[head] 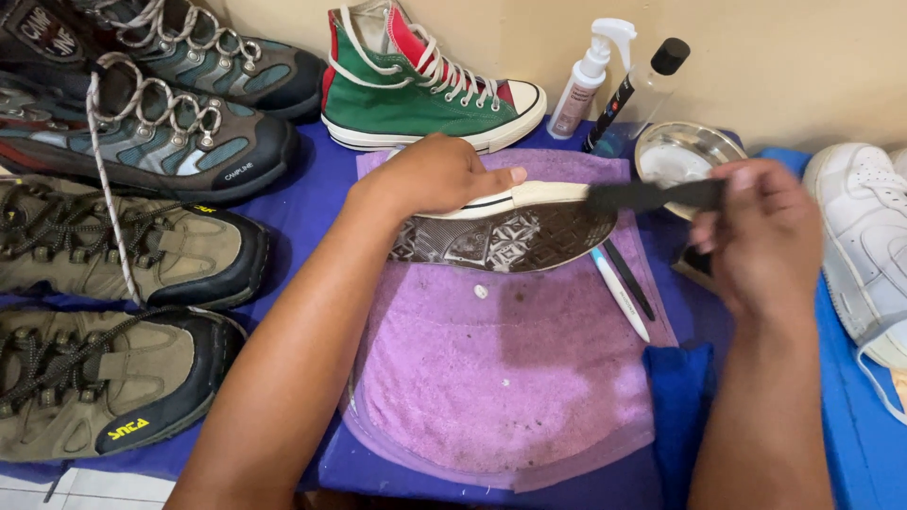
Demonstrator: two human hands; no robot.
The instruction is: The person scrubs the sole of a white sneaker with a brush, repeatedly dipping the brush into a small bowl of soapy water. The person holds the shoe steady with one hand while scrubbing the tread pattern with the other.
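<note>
My left hand (430, 177) grips a sneaker (505, 231) turned on its side over a purple towel (491, 368), its dark patterned sole facing me and its white rubber edge on top. My right hand (765, 236) holds a dark brush (652, 195) by its handle, the bristle end touching the toe of the sole. The brush is blurred. A matching green and red high-top sneaker (425, 90) stands upright behind the towel by the wall.
Hiking boots in tan (123, 241), a second tan pair (104, 382) and grey-teal (142, 137) line the left. A spray bottle (590, 80), clear bottle (642, 90) and metal bowl (685, 151) stand at the back. Two pens (624, 288), a blue cloth (680, 397) and a white sneaker (864, 246) lie right.
</note>
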